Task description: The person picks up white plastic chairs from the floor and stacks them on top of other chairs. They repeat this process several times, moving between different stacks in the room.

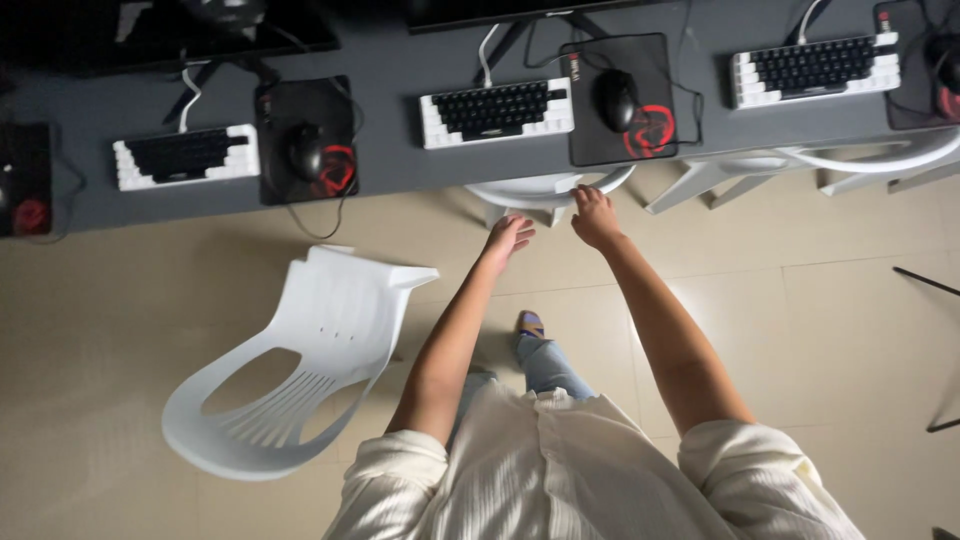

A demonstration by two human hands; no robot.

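**Two hands at the back of a tucked-in white chair**

Head view: the right hand [595,217] rested on the curved rim of a white moulded plastic chair [540,190] that was pushed in under a long dark grey desk [400,150]. Its fingers were curled together over the rim, though whether they truly gripped it could not be told. The left hand [508,238] hung just short of the same rim, fingers loosely apart and bent, holding nothing; contact with the chair could not be made out.

Just beyond the fingertips of both hands, on the desk, lay a black-keyed keyboard with a white frame [497,112]. Beyond the right hand's fingers sat a black computer mouse [615,100] on a black mouse pad with a red emblem [625,100].

Well to the left of the left hand's fingers, a second white plastic chair with a slatted back [300,370] stood pulled out on the beige tiled floor [120,330], turned at an angle. Further left and past the fingers lay another white-framed keyboard [185,157] and a second black mouse [305,150]. Well to the right of the right hand's fingers a third white chair [790,165] was tucked under the desk, with a third keyboard [815,70] above it.
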